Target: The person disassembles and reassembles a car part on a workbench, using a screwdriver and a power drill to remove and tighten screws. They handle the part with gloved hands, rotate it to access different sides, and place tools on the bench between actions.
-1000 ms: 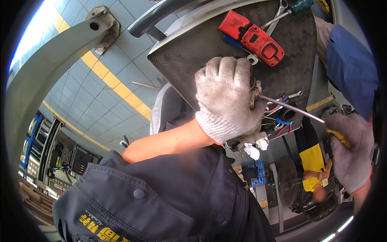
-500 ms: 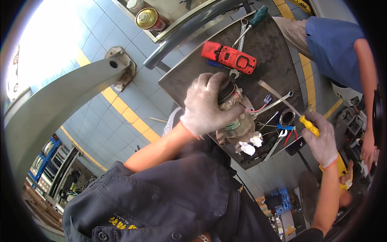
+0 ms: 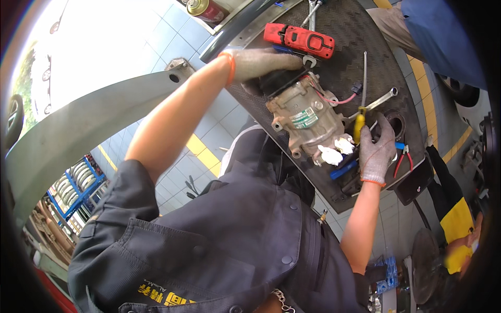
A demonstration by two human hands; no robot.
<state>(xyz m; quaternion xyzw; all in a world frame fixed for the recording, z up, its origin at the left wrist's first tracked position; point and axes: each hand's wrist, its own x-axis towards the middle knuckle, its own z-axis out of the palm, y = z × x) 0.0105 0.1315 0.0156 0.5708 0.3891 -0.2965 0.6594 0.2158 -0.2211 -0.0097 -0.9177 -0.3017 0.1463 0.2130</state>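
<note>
The left gloved hand [image 3: 263,65], blurred, lies along the black pulley end [image 3: 284,79] of the metal compressor [image 3: 305,112], fingers stretched together and thumb hidden; I cannot tell whether they grip. The right gloved hand [image 3: 379,148] bends its fingers beside the yellow-handled screwdriver [image 3: 360,124], whose shaft points toward the picture's top; whether they hold it is unclear. The compressor sits on the ribbed mat [image 3: 389,75], near its lower-left edge, long axis slanting from the pulley at upper left to crumpled white paper [image 3: 330,155] at lower right. Bare mat opens between the red meter [image 3: 300,40] and the right-hand edge; a wrench [image 3: 312,18] above is cut off.
</note>
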